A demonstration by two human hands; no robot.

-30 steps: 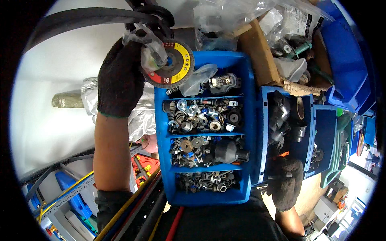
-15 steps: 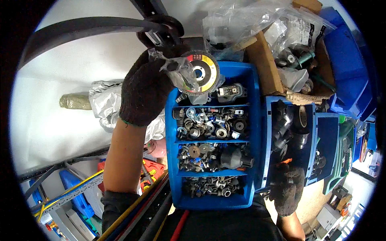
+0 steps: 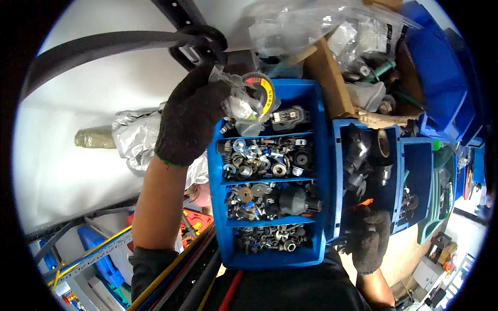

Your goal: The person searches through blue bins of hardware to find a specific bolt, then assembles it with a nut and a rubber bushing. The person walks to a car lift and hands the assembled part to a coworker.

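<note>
My left hand [image 3: 188, 116], in a dark knit glove, is closed on a flap disc [image 3: 267, 97] in a crumpled clear plastic bag. It holds the disc over the back compartment of a blue divided bin [image 3: 213, 207]. A grey-black boxy part [image 3: 289, 118] lies in that compartment. The other compartments hold bolts, nuts, washers [image 3: 279, 169] and a black cup-shaped fitting [image 3: 300, 200]. My right hand [image 3: 370, 242], gloved too, has its fingers curled at the near end of the second blue bin [image 3: 336, 181]. An orange piece [image 3: 365, 202] shows by its fingertips; what they grip is hidden.
An open cardboard box [image 3: 328, 78] with bagged parts stands behind the bins, with clear plastic bags [image 3: 290, 31] beside it. Further blue bins [image 3: 436, 78] stand at right. A black strap [image 3: 114, 41] crosses the upper left. Several rods or cables [image 3: 176, 274] run by my left arm.
The bagged flap disc has tilted in my left hand, with bunched plastic now covering more of its face. The whole view has shifted slightly; my right hand stays by the second bin.
</note>
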